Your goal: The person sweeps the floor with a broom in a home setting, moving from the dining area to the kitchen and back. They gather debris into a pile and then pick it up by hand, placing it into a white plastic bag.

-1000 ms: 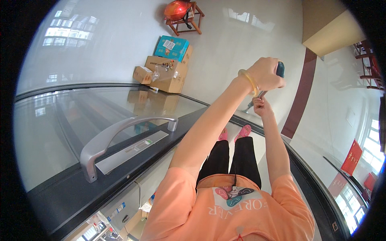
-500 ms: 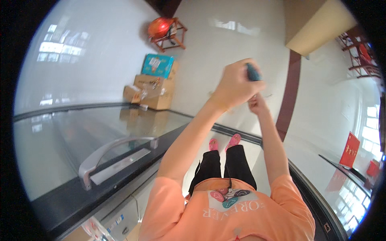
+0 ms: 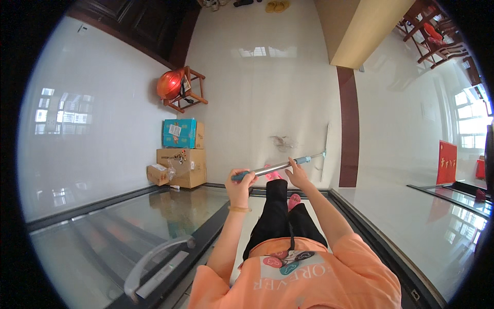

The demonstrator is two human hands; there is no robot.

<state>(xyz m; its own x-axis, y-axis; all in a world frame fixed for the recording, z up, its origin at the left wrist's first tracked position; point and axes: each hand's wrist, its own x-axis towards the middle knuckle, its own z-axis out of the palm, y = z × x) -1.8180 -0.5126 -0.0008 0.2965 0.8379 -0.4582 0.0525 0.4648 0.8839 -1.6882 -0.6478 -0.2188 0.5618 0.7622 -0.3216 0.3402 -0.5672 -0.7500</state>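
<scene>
Looking down from head height, a person in an orange shirt and black trousers holds a long-handled squeegee mop [image 3: 288, 164] across the body, over a pale glossy floor [image 3: 267, 92]. Their left hand [image 3: 240, 181] is closed in a fist around the blue grip at the pole's near end, a thin bangle on that wrist. Their right hand [image 3: 297, 173] rests further along the silver pole with fingers loosely curled over it, only partly closed. The pole runs up and right to a narrow white blade [image 3: 325, 150] lying on the floor beside a dark red floor stripe [image 3: 350, 129]. Stacked cardboard boxes [image 3: 181, 159] stand to the left, a wooden stool [image 3: 186, 92] with a red helmet beyond them
</scene>
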